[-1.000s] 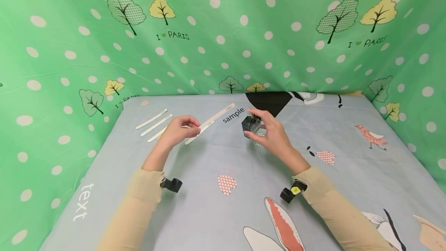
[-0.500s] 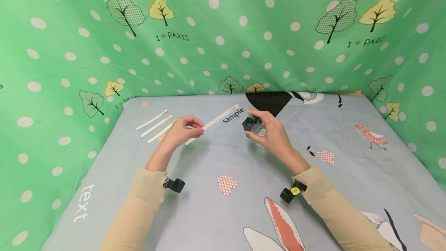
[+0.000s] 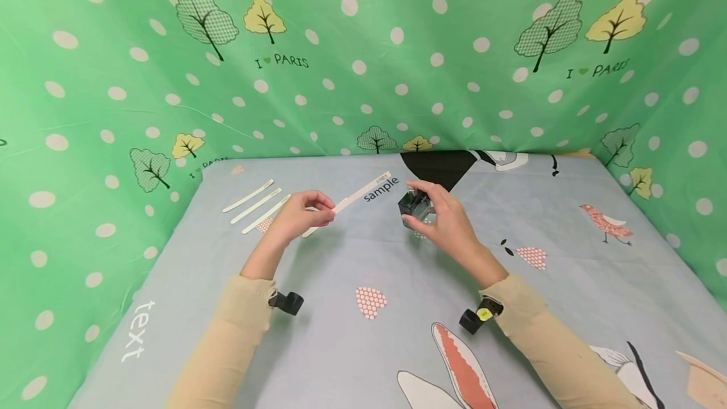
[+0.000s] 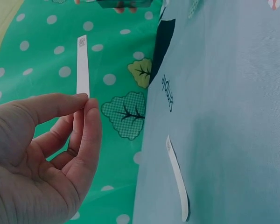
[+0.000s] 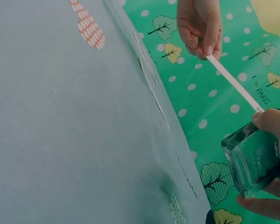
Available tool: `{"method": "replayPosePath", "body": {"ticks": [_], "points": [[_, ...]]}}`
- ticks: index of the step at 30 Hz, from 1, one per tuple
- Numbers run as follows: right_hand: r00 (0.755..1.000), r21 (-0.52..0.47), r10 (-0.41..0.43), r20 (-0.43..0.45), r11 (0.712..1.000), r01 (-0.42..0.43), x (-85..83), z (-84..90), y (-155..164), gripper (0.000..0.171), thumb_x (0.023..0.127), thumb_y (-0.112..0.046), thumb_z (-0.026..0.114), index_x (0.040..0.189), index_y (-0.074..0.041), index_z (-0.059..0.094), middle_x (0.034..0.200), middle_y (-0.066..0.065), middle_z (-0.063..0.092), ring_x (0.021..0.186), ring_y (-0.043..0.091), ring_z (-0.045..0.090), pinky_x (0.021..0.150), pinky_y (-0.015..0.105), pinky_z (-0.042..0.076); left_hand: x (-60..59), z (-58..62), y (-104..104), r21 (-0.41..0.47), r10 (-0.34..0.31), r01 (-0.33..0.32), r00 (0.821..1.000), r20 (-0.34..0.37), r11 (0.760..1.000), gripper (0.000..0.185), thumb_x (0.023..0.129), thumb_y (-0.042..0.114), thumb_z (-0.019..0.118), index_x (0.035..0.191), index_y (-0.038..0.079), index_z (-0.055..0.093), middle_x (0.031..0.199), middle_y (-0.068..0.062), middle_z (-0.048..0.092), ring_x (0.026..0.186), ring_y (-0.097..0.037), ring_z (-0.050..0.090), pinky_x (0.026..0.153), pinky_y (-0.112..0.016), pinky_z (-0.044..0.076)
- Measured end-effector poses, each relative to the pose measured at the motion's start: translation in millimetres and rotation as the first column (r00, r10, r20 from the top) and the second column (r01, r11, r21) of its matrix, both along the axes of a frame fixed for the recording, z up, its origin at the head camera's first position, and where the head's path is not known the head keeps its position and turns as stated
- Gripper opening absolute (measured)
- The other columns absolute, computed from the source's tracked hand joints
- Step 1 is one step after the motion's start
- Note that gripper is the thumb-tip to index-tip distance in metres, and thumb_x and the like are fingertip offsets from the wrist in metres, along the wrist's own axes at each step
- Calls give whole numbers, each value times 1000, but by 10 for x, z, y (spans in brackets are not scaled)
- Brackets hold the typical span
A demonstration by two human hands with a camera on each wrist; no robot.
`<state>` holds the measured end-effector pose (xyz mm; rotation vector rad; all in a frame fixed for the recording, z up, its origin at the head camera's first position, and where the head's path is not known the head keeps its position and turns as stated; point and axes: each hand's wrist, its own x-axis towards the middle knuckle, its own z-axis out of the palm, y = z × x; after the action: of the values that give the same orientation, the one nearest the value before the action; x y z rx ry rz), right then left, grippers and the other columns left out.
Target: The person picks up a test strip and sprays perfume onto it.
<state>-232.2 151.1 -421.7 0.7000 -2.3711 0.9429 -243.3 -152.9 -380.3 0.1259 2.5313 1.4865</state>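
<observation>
Left hand: our left hand [image 3: 298,214] pinches a white paper strip [image 3: 363,190] between thumb and fingertips, and the strip points up and away towards the bottle.
Right hand: our right hand [image 3: 445,219] curls round a small clear glass bottle [image 3: 414,206], thumb below and a fingertip on its top; it is lifted just off the counter [image 3: 363,346].
Strip risk: we hold the strip only at its near end, so the long free end may sag or swing and miss the bottle's top.
Bottle risk: the glass looks smooth, and with only a few fingers on it we judge it could twist or slip, tipping towards the cloth.
Aim risk: the strip's far tip sits close to the bottle in the right wrist view, so a small wobble of either hand could knock them together.
Loose strip: one more strip [image 3: 311,230] lies just beyond our left hand, and a low sweep could drag it.
Far strips: three spare strips [image 3: 257,204] lie side by side at the far left, well apart from both hands.
</observation>
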Motion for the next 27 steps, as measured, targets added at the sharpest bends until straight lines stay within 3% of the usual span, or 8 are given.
{"method": "replayPosePath", "body": {"ticks": [14, 27], "points": [[997, -74, 27, 76, 997, -21, 8, 19, 87, 65, 84, -18, 82, 140, -20, 49, 134, 12, 58, 114, 32, 64, 77, 41, 64, -6, -16, -71, 30, 9, -9, 1000, 19, 999, 20, 90, 6, 69, 107, -5, 64, 88, -4, 61, 77, -7, 64, 80, -23, 61], [996, -97, 29, 81, 995, -21, -4, -17, 129, 65, 83, -17, 82, 139, -21, 51, 135, 11, 59, 114, 32, 64, 77, 41, 64, -26, -96, -183, 7, 30, -30, 999, 21, 1000, 24, 90, 8, 70, 109, -4, 65, 88, -3, 61, 75, -6, 62, 79, -21, 61]]}}
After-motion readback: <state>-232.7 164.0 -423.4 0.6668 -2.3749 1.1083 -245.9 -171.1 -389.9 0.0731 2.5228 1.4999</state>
